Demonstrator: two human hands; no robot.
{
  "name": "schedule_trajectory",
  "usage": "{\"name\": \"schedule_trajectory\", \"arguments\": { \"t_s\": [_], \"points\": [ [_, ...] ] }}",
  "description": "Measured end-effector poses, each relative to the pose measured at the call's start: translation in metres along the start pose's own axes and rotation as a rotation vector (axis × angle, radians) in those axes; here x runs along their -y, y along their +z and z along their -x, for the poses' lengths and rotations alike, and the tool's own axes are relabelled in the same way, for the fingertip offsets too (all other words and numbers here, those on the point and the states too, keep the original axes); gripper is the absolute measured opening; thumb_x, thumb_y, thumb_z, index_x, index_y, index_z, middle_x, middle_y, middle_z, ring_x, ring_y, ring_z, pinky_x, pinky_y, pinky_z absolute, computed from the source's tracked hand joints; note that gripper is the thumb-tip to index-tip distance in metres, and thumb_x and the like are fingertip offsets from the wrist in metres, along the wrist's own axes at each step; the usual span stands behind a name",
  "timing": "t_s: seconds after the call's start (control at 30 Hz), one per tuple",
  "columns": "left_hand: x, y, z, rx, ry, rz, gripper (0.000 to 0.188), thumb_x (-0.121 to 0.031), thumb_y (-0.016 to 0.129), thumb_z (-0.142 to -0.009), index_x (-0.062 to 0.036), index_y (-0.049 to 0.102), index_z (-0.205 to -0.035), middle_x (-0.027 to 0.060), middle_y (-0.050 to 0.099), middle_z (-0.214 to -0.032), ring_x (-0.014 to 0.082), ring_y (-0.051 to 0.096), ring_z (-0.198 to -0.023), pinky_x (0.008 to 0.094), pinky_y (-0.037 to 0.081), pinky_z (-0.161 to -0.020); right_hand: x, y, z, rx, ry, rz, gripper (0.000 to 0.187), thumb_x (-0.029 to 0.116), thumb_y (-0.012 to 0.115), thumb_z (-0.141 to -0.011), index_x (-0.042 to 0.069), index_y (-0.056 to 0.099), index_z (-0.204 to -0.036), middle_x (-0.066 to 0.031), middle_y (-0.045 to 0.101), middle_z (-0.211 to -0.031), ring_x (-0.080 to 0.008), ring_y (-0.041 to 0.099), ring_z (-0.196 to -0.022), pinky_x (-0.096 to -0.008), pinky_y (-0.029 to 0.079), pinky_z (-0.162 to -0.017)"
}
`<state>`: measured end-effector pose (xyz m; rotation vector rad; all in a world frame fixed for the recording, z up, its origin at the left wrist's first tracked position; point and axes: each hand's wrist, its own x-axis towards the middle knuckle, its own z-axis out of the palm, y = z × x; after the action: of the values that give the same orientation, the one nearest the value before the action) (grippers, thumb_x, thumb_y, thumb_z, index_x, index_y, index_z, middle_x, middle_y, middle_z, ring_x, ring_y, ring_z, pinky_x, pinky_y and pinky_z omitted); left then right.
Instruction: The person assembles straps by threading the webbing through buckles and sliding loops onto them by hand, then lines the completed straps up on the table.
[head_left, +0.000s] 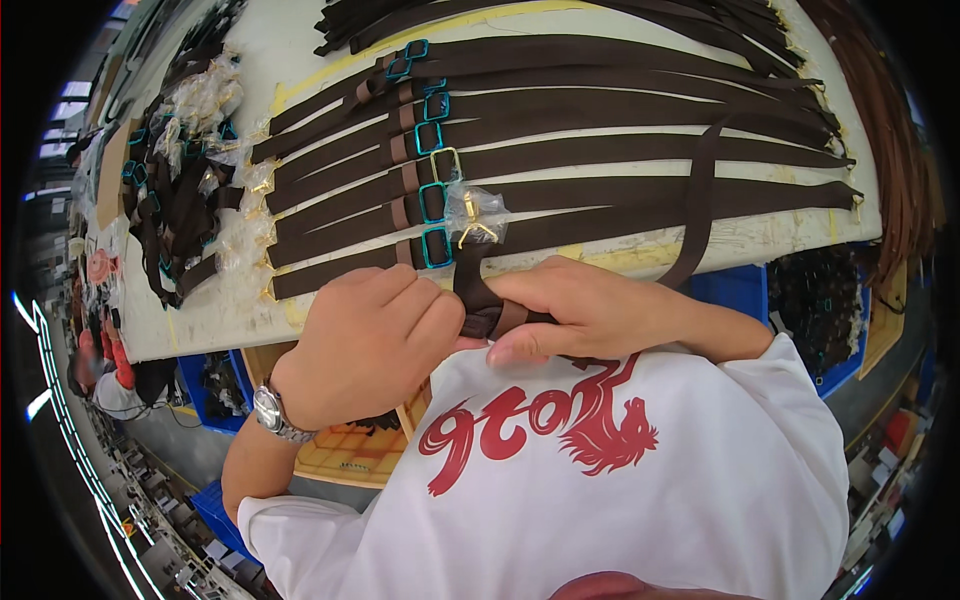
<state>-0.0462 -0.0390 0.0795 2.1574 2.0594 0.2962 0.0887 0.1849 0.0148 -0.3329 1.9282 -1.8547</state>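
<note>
In front of my chest, I hold a dark brown webbing strap (472, 280) between both hands, just off the table's near edge. My left hand (375, 325) is closed on the strap beside a lighter brown band (511, 317), its fingertips partly hidden. My right hand (580, 305) grips the strap on the band's other side, thumb below and fingers above. Just beyond my hands lies a gold hook in clear plastic (475, 215). A length of strap (703, 190) curves over the row of straps near my right forearm. Several straps with teal-covered buckles (430, 137) lie side by side.
The white table (190, 330) has yellow tape along it. At its left lies a tangled strap pile (185, 220) with plastic wraps. More dark straps (560, 15) lie at the far side, and brown strips (900, 170) hang at right. Blue bins (730, 288) stand below the edge.
</note>
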Motion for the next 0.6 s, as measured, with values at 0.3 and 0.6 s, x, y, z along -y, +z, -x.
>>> {"name": "schedule_trajectory", "arguments": {
  "t_s": [0.3,0.6],
  "points": [
    [-0.011,0.028,0.028,-0.356,-0.818,1.388,0.05,-0.026,0.057,-0.111,0.0021,0.071,-0.073,0.0069,0.069,-0.067,0.0106,0.052,-0.048,0.0282,0.042,-0.049,0.015,-0.01,0.005,-0.362,-0.117,0.299,0.044,0.002,0.082,-0.088,0.002,0.065,-0.129,-0.0159,0.075,-0.119,-0.0322,0.075,-0.105,-0.0389,0.059,-0.091],
    [-0.018,0.017,0.022,-0.479,-0.8,1.485,0.047,-0.025,0.057,-0.111,0.004,0.071,-0.077,0.0098,0.07,-0.07,0.0133,0.052,-0.05,0.03,0.044,-0.051,0.017,-0.007,0.017,-0.412,-0.233,0.482,0.032,0.007,0.082,-0.092,-0.001,0.067,-0.119,-0.0193,0.072,-0.12,-0.0382,0.072,-0.107,-0.0406,0.057,-0.093]
  ]
}}
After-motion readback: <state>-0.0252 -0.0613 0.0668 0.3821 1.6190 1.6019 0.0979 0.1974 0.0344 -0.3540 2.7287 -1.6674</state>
